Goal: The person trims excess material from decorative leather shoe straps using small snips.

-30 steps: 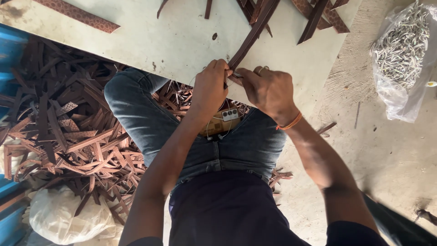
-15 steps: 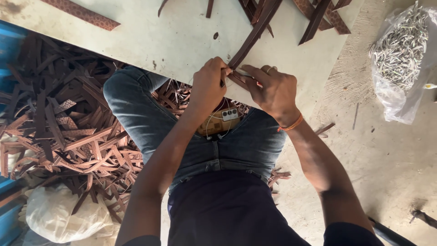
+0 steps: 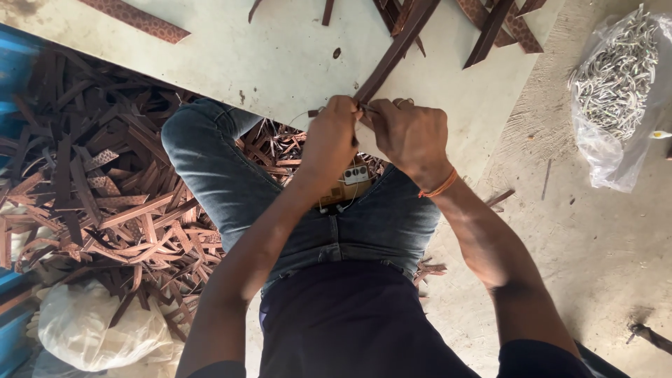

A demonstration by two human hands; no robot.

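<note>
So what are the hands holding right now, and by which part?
Both the left hand and the right hand pinch the near end of a long brown strip lying on the pale board.

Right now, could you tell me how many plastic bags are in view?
2: a clear bag of small metal pieces at upper right, a white bag at lower left. Others may be hidden.

Long dark-brown leather strip [image 3: 395, 52] on pale cream flat board [image 3: 280, 56]; reddish-brown pile of leather strips [image 3: 91, 189] beside board; faded blue denim jeans [image 3: 210, 168]; thin orange wristband [image 3: 439, 187].
</note>
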